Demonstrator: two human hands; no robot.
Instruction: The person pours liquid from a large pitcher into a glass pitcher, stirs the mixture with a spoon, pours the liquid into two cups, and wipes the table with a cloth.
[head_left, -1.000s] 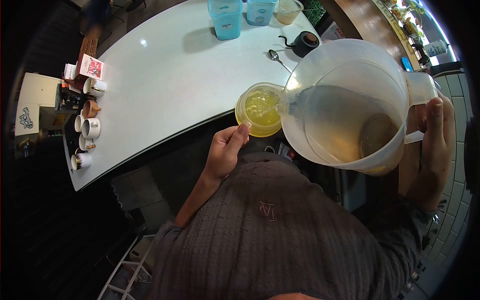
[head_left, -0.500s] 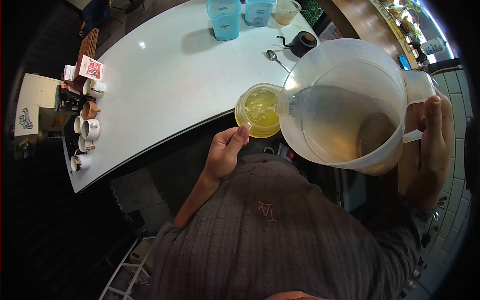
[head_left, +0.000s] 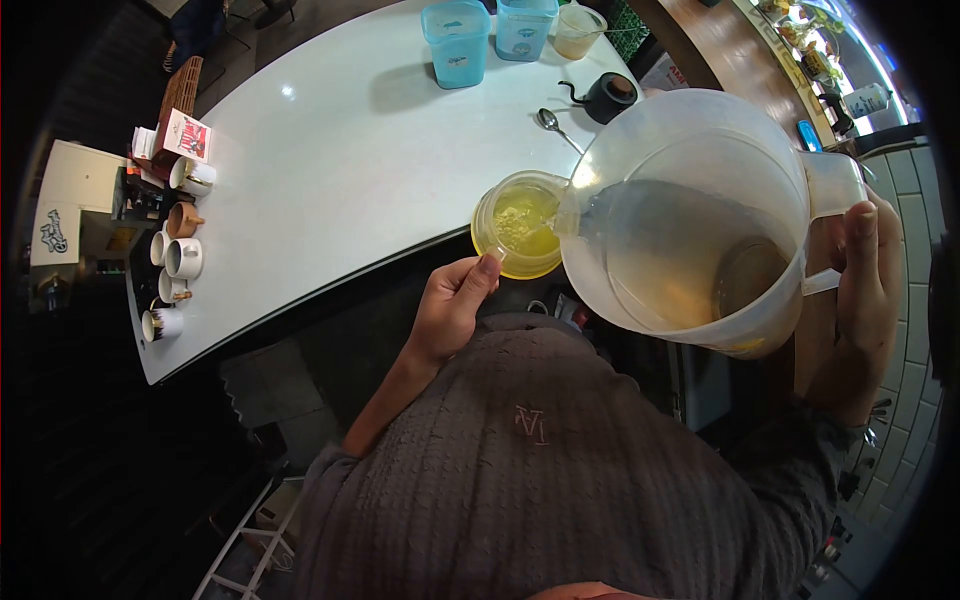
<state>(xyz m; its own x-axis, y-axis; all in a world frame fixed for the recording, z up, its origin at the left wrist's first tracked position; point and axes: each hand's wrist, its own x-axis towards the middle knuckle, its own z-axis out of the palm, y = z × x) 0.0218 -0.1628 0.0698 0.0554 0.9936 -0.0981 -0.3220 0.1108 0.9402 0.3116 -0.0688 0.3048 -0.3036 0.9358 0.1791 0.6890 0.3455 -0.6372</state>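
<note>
My right hand [head_left: 865,270] grips the handle of a large translucent plastic pitcher [head_left: 690,240], which is tilted to the left with pale liquid inside. Its spout hangs over the rim of a smaller clear vessel [head_left: 485,225] with a yellow base, and liquid runs in. Yellow-green liquid [head_left: 522,222] swirls and bubbles in that vessel. My left hand [head_left: 455,305] is closed on the vessel's handle, thumb on top. Near the spout, a metal spoon [head_left: 560,130] lies on the white counter, its handle end hidden behind the pitcher.
On the white counter [head_left: 320,150] stand two blue containers [head_left: 457,50] [head_left: 524,30], a small clear cup [head_left: 577,32] and a black gooseneck kettle [head_left: 608,98]. Several mugs [head_left: 183,257] line the left end, beside a box [head_left: 187,135]. White tiles [head_left: 905,300] cover the right wall.
Liquid keeps running from the pitcher, and the surface in the vessel is stirred up differently. The pitcher sits slightly lower in view; both hands keep their grip.
</note>
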